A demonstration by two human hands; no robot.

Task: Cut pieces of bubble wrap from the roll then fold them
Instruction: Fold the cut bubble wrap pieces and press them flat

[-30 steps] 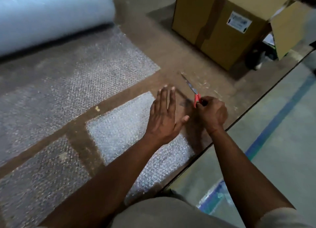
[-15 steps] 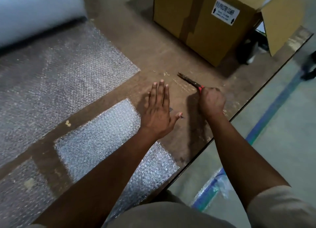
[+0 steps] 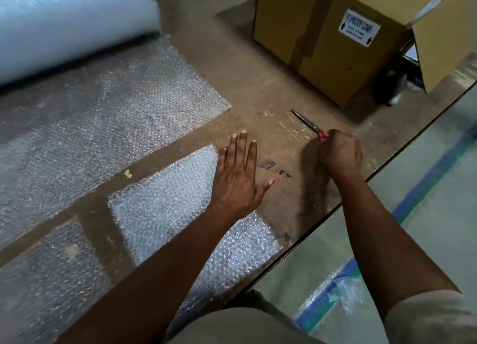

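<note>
A big roll of bubble wrap [image 3: 72, 26] lies at the far left, its loose sheet [image 3: 103, 116] spread flat over the brown table [image 3: 258, 90]. A folded, whiter piece of bubble wrap [image 3: 165, 209] rests near the table's front edge. My left hand [image 3: 238, 175] is flat with fingers spread, over the folded piece's right edge and the bare table. My right hand [image 3: 340, 155] is closed around red-handled scissors [image 3: 309, 124], whose closed blades point away to the upper left, low over the table.
A taped cardboard box [image 3: 335, 33] with an open flap stands at the back right. Another flat bubble wrap piece [image 3: 46, 279] lies at the near left. The table's edge [image 3: 361, 186] runs diagonally on the right, with grey floor and blue tape lines beyond it.
My left hand has slid off the folded piece toward its right edge. My right hand with the scissors has moved right, away from the left hand.
</note>
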